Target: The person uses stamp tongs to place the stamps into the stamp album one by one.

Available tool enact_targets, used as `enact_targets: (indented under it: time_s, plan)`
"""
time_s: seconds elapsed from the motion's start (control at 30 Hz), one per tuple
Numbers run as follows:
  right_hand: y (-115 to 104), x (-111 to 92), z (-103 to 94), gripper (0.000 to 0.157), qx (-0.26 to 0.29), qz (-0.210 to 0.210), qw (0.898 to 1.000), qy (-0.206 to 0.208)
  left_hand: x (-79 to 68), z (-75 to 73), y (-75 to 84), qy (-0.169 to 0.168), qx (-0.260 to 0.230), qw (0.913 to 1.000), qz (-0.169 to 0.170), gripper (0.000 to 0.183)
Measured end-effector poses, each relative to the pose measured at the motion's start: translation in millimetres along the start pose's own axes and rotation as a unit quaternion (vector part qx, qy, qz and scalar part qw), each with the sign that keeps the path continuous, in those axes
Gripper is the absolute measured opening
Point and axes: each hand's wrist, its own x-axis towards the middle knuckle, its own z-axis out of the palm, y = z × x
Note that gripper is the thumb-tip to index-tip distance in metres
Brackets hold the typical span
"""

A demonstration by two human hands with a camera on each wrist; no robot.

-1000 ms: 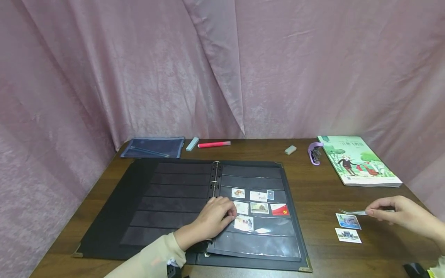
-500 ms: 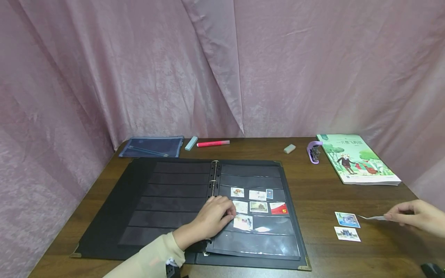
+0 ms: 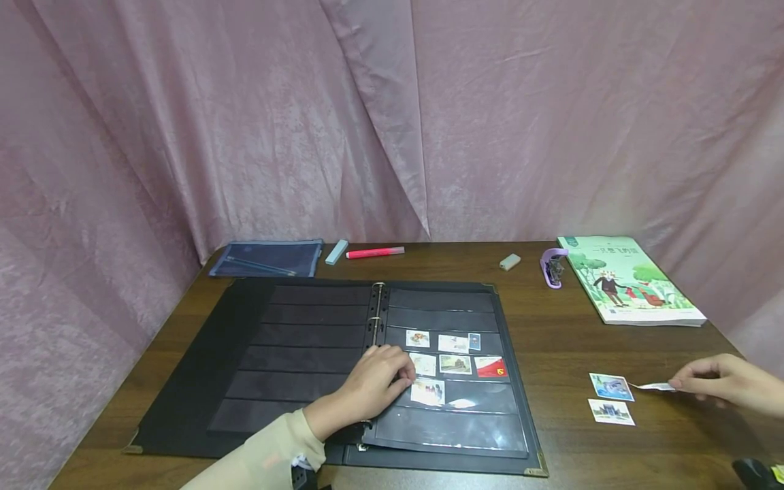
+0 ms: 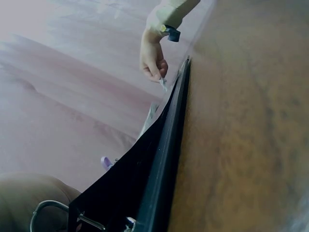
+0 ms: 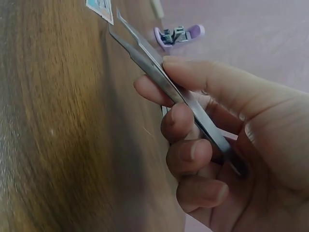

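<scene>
A pair of tweezers (image 5: 159, 72) is pinched in my right hand (image 3: 725, 382) at the right of the table. The parted tips lie close to the edge of a blue picture stamp (image 3: 611, 386). Just below it, a second stamp (image 3: 611, 412) shows a building. My left hand (image 3: 375, 384) rests with loosely curled fingers on the inner side of the right-hand page (image 3: 453, 429) of a black stamp album (image 3: 177, 381). Several stamps, among them a red and white one (image 3: 491, 367), sit in that page's clear pockets. The left fingertips are mostly hidden in the left wrist view.
Along the back lie a blue mesh pouch (image 3: 263, 258), a light blue stick-shaped item (image 3: 337, 252), a pink marker (image 3: 375, 252) and an eraser (image 3: 510, 262). A purple stapler (image 3: 553, 267) stands beside a green-covered book (image 3: 637, 282) at the back right.
My right hand has drawn the tweezers rightward off the blue stamp, then come slightly back left toward its edge. The left hand and the stamps stay put.
</scene>
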Motion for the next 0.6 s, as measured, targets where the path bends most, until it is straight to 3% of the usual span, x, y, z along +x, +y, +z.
enact_targets:
  time_s: [0.23, 0.43, 0.6]
  plan:
    - [1.4, 5.7, 2.3, 0.027, 0.01, -0.045, 0.999, -0.013, 0.1, -1.6, 0.8, -0.002, -0.002, 1.0, 0.0, 0.006]
    - [-1.9, 11.2, 6.8, 0.022, -0.014, -0.046, 0.999, -0.003, -0.2, -2.0, 1.1, 0.002, -0.003, 1.0, 0.0, 0.007]
    - [-0.7, 14.5, 9.5, 0.021, -0.017, -0.082, 0.996, 0.006, 0.1, -0.8, 0.5, 0.004, 0.001, 1.0, 0.004, 0.007]
